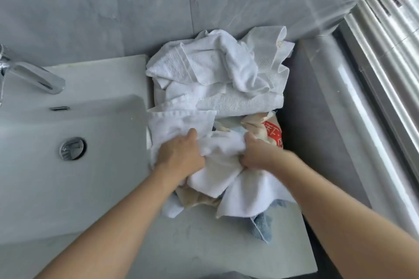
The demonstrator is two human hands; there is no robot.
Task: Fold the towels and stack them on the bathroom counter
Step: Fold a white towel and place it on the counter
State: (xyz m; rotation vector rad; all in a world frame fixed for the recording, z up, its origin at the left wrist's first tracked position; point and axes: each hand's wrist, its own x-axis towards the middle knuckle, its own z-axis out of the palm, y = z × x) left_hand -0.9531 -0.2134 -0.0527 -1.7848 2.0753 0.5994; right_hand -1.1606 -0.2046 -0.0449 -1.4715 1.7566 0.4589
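Left hand (pixel 179 154) and right hand (pixel 258 154) both clench a crumpled white terry towel (pixel 217 165); unfolded white towel heap (pixel 215 75) at twelve o'clock on the grey counter (pixel 204 244).

A pale grey bathroom counter (pixel 204 244) runs beside a white sink (pixel 74 176) set into its left part. Directly on it lies a crumpled heap of towels (pixel 215 75), mostly white, reaching back to the grey wall. A blue towel (pixel 260 226) pokes out at the near edge, beige cloth (pixel 199 199) beside it.
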